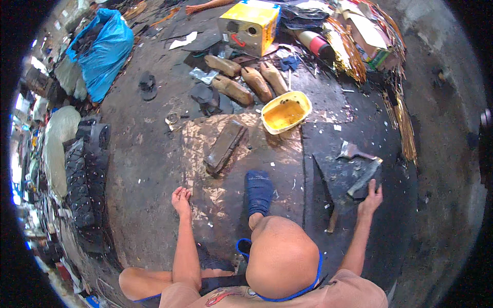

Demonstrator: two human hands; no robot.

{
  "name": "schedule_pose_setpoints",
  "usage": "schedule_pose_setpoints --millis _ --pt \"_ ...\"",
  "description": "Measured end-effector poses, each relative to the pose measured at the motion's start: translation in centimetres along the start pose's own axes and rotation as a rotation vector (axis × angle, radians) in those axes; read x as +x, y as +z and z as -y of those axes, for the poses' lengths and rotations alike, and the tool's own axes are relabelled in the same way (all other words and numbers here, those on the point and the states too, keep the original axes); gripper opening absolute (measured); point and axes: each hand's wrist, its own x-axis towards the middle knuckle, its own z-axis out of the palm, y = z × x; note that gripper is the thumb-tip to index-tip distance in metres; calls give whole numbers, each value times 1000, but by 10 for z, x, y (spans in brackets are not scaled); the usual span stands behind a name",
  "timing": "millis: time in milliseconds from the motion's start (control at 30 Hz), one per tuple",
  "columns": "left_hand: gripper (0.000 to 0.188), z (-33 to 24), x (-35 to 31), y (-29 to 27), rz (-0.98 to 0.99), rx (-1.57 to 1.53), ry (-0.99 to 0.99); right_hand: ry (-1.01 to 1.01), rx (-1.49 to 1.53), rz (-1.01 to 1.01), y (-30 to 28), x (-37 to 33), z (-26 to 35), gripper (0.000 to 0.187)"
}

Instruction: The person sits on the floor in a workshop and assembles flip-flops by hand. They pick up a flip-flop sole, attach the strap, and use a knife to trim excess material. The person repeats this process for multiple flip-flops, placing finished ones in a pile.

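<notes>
My left hand [182, 200] hovers over or rests by the left edge of the worn board [205, 197], its fingers curled together; whatever they may hold is too small to make out. On the right, my right hand [371, 200] reaches to a dark flat piece [362, 190], fingers stretched out and apart at its edge. Beside those fingers lies a grey blade-like strip [363, 178] with a light end. Just beyond is a metal tool [354, 151], its kind unclear. A wooden handle [332, 220] sticks out nearer to me. My socked foot [259, 190] stands on the board between my hands.
A brown block [226, 146] lies ahead of my foot. Beyond it are a yellow tub [286, 112] of amber stuff, several wooden shoe lasts [255, 83] and a yellow box [250, 28]. A blue bag [106, 56] and black tread-like rubber [84, 179] lie left, straw bundles [405, 126] right.
</notes>
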Motion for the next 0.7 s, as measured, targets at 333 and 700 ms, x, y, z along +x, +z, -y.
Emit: schedule_pose_setpoints --millis 333,700 --pt "22 7 -3 3 -26 32 28 139 160 682 136 97 146 35" --pt "40 -76 17 -10 539 432 -472 -83 -670 926 364 205 120 67"
